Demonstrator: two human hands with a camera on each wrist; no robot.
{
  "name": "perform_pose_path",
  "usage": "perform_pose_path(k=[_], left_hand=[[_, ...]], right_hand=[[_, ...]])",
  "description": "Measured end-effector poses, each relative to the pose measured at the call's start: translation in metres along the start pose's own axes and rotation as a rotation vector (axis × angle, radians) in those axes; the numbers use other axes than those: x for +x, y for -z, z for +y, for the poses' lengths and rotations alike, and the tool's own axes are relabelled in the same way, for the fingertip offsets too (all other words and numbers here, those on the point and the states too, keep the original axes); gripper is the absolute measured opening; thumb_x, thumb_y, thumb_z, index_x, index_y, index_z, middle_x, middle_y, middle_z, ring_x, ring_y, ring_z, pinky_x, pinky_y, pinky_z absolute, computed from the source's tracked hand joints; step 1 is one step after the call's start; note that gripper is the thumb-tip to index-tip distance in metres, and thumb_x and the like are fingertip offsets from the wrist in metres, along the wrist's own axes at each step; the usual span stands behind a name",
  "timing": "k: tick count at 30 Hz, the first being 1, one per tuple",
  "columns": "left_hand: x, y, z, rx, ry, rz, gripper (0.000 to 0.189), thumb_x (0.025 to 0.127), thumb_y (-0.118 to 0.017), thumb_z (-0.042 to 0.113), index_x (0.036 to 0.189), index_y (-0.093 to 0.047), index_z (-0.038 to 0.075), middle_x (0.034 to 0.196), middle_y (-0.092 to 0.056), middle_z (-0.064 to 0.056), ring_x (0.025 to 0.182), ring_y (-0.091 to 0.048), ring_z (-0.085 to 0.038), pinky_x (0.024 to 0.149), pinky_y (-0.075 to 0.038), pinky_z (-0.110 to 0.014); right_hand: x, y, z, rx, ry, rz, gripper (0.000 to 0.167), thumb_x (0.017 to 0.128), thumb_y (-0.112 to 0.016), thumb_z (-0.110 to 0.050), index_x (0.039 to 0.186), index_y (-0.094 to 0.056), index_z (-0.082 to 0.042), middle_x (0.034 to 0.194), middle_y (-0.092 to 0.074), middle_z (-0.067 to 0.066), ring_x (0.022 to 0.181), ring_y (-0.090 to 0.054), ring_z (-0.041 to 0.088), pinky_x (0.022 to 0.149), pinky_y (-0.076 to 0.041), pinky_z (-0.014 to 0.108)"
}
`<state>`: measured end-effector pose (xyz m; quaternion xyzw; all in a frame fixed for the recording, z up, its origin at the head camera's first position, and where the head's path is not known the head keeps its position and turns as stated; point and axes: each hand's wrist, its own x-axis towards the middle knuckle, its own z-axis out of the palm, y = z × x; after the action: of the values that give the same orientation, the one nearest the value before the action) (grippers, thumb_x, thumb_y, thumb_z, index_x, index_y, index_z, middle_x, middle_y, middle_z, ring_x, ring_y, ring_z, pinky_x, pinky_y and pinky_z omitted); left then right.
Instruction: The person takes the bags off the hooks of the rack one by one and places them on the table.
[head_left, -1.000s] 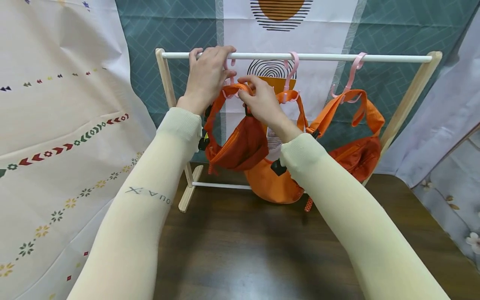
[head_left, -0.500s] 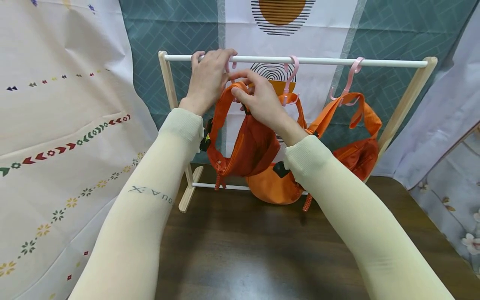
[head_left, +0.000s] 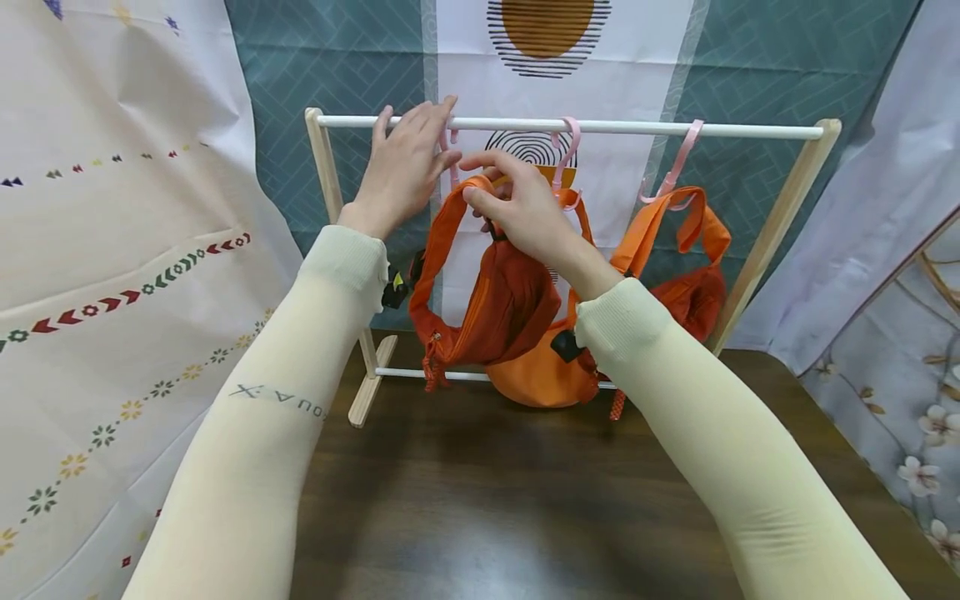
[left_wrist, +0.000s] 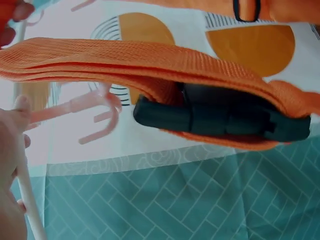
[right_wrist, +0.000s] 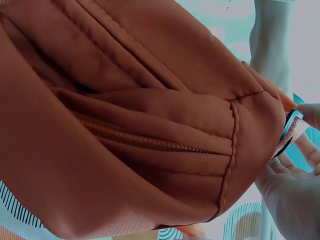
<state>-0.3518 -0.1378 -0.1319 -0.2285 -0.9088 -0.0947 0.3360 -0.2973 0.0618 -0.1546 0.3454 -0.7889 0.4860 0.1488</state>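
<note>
A person's right grip [head_left: 517, 196] is pinching the orange strap [head_left: 438, 242] of a red-orange bag [head_left: 513, 304], which is dangling just below that grip. The left grip [head_left: 401, 171], fingers loosely extended, is lying across a white rail [head_left: 510, 125] beside a pink hanger [left_wrist: 92, 102]. Beyond the right grip, two more bags [head_left: 543, 375] are hanging above a brown counter [head_left: 465, 492]

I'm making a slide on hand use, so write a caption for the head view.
Left hand at a white rail, right hand holding an orange bag by its strap.
</note>
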Motion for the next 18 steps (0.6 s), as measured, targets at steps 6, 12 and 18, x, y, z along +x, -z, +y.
perform_pose_path(k=[6, 12, 18], left_hand=[[-0.026, -0.007, -0.004, -0.115, 0.037, 0.136, 0.064, 0.11, -0.049, 0.04, 0.166, -0.026, 0.021, 0.169, -0.026, -0.006, 0.156, -0.024, -0.021, 0.128, -0.003, -0.045], [-0.081, -0.03, -0.014, -0.443, 0.039, 0.138, 0.053, 0.11, -0.052, 0.036, 0.158, -0.043, 0.016, 0.151, -0.043, -0.014, 0.14, -0.043, -0.029, 0.119, -0.031, -0.051], [-0.135, -0.063, -0.027, -0.751, 0.129, -0.171, 0.054, 0.112, -0.05, 0.032, 0.158, -0.039, 0.006, 0.148, -0.043, -0.021, 0.135, -0.046, -0.038, 0.109, -0.04, -0.056]], right_hand=[[-0.003, 0.005, 0.0, -0.032, 0.007, 0.004, 0.034, 0.106, -0.062, -0.019, 0.14, -0.061, -0.011, 0.108, -0.063, 0.009, 0.079, -0.062, 0.025, 0.068, -0.052, 0.03], [-0.005, 0.01, -0.001, -0.041, 0.0, 0.012, 0.035, 0.106, -0.063, -0.019, 0.14, -0.06, -0.012, 0.109, -0.063, 0.008, 0.085, -0.065, 0.026, 0.073, -0.055, 0.031], [-0.006, 0.014, -0.001, -0.022, -0.018, 0.016, 0.035, 0.106, -0.063, -0.019, 0.14, -0.06, -0.012, 0.111, -0.061, 0.01, 0.087, -0.064, 0.028, 0.075, -0.056, 0.03]])
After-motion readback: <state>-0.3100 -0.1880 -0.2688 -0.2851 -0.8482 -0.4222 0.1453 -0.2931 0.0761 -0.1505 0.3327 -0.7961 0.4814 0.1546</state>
